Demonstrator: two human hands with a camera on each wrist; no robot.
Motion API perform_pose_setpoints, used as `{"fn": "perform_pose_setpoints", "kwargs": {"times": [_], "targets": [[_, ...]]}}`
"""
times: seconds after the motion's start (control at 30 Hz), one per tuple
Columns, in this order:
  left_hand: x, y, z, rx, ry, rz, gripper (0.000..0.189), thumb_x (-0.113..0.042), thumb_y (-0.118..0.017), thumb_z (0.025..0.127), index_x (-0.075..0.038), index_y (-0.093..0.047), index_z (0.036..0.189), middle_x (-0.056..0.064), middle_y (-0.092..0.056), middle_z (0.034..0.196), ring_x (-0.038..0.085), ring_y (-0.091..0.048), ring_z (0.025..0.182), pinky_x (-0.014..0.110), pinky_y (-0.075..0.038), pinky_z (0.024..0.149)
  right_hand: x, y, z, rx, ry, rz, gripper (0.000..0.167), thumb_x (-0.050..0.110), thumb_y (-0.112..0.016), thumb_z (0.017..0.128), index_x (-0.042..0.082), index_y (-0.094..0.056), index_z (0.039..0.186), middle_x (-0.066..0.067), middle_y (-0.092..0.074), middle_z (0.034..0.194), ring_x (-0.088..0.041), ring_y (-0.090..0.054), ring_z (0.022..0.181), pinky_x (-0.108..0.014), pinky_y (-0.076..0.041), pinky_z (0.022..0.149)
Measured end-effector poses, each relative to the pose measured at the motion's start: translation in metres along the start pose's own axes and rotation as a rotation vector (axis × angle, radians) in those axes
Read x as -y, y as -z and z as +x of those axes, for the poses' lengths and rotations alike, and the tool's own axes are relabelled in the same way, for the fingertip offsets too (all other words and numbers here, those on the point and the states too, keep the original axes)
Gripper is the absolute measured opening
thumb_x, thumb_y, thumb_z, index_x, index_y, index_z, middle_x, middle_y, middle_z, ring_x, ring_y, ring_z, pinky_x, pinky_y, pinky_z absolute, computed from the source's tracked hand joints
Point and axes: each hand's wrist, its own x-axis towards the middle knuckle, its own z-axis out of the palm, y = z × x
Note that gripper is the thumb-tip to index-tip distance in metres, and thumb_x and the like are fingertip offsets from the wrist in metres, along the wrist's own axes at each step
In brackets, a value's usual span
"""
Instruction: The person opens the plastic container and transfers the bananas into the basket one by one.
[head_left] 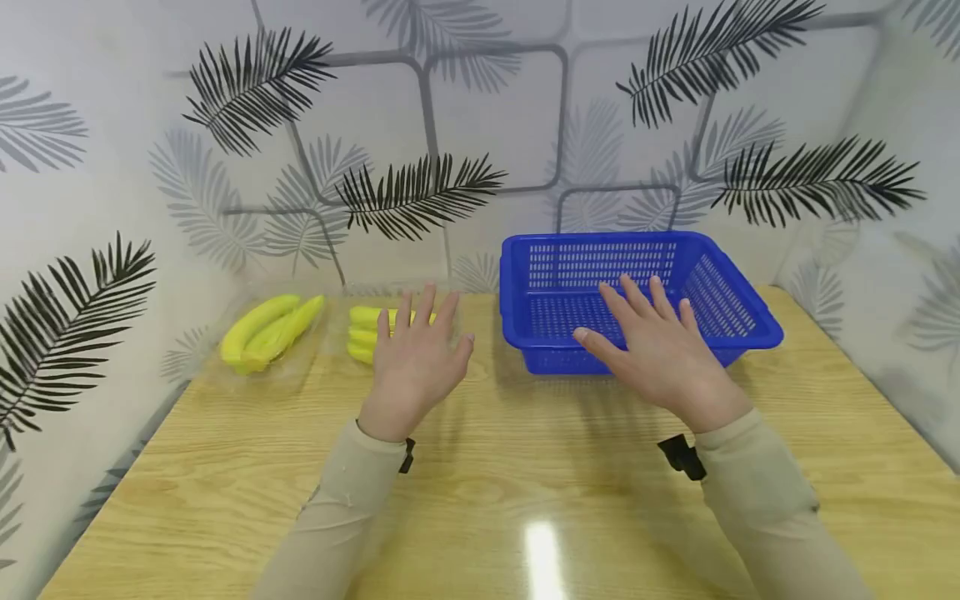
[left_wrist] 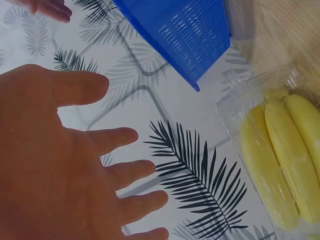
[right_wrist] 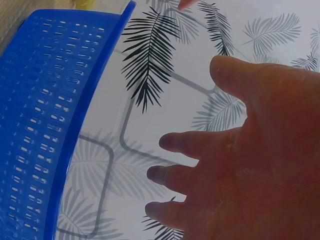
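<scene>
My left hand (head_left: 416,367) hovers with its fingers spread in front of several yellow bananas (head_left: 363,337) in a clear plastic container (left_wrist: 232,107), partly hiding them in the head view. My right hand (head_left: 660,350) is held above the near rim of a blue plastic basket (head_left: 750,340), fingers straight and apart. Neither hand holds anything. Perforated walls surround the basket, and its visible floor is bare. Farther left lies another clear package with bananas (head_left: 258,333) inside.
Everything stands on a wooden table (head_left: 480,500) with light glare near its front. Behind it rises a pale wall (head_left: 495,125) with a leaf pattern, close to the basket and packages. Black straps (head_left: 684,458) sit at the wrists.
</scene>
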Motion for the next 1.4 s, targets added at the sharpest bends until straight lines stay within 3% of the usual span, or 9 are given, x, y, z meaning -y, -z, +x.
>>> {"fn": "perform_pose_setpoints", "kwargs": {"times": [0.2, 0.5, 0.8, 1.1, 1.23, 1.4], "targets": [[0.01, -0.001, 0.0, -0.012, 0.016, -0.008, 0.062, -0.049, -0.034, 0.103, -0.022, -0.026, 0.157, 0.009, -0.014, 0.163, 0.035, -0.007, 0.148, 0.059, -0.007, 0.116, 0.005, -0.005, 0.006, 0.001, 0.019, 0.014, 0.09, 0.074, -0.028, 0.094, 0.013, -0.011, 0.159, -0.016, 0.001, 0.163, -0.038, 0.018, 0.144, -0.066, 0.012, 0.109], [0.04, 0.0, 0.001, -0.056, 0.036, -0.023, 0.062, -0.048, -0.037, 0.103, -0.019, -0.027, 0.157, 0.012, -0.014, 0.163, 0.038, -0.007, 0.148, 0.06, -0.005, 0.115, 0.033, -0.026, 0.03, -0.045, 0.097, 0.056, 0.086, 0.072, -0.033, 0.095, 0.017, -0.017, 0.159, -0.011, -0.001, 0.164, -0.034, 0.012, 0.147, -0.063, 0.006, 0.113], [0.09, -0.008, 0.003, -0.138, 0.048, -0.036, 0.064, -0.047, -0.043, 0.102, -0.014, -0.03, 0.155, 0.017, -0.016, 0.161, 0.042, -0.008, 0.146, 0.064, -0.007, 0.114, 0.073, -0.051, 0.05, -0.083, 0.212, 0.051, 0.078, 0.064, -0.039, 0.098, 0.02, -0.019, 0.159, -0.006, -0.003, 0.164, -0.03, 0.008, 0.148, -0.058, 0.002, 0.116], [0.138, -0.024, 0.016, -0.204, 0.041, -0.135, 0.066, -0.049, -0.045, 0.101, -0.01, -0.034, 0.153, 0.021, -0.015, 0.161, 0.044, -0.008, 0.146, 0.067, -0.011, 0.111, 0.117, -0.078, 0.069, -0.088, 0.32, 0.136, 0.076, 0.062, -0.039, 0.099, 0.021, -0.018, 0.159, -0.005, -0.007, 0.164, -0.025, 0.004, 0.149, -0.053, -0.004, 0.118], [0.149, -0.031, 0.022, -0.185, 0.039, -0.176, 0.066, -0.049, -0.044, 0.101, -0.01, -0.033, 0.153, 0.023, -0.014, 0.16, 0.047, -0.011, 0.144, 0.065, -0.015, 0.112, 0.131, -0.089, 0.077, -0.061, 0.339, 0.174, 0.076, 0.062, -0.041, 0.099, 0.022, -0.018, 0.159, -0.004, -0.007, 0.164, -0.026, 0.001, 0.149, -0.054, -0.008, 0.117], [0.16, -0.041, 0.022, -0.078, 0.044, -0.262, 0.069, -0.051, -0.041, 0.102, -0.011, -0.027, 0.156, 0.022, -0.007, 0.161, 0.046, -0.01, 0.145, 0.064, -0.016, 0.112, 0.137, -0.103, 0.089, -0.063, 0.325, 0.168, 0.073, 0.059, -0.043, 0.099, 0.021, -0.021, 0.158, -0.006, -0.009, 0.164, -0.03, -0.002, 0.148, -0.053, -0.012, 0.117]]}}
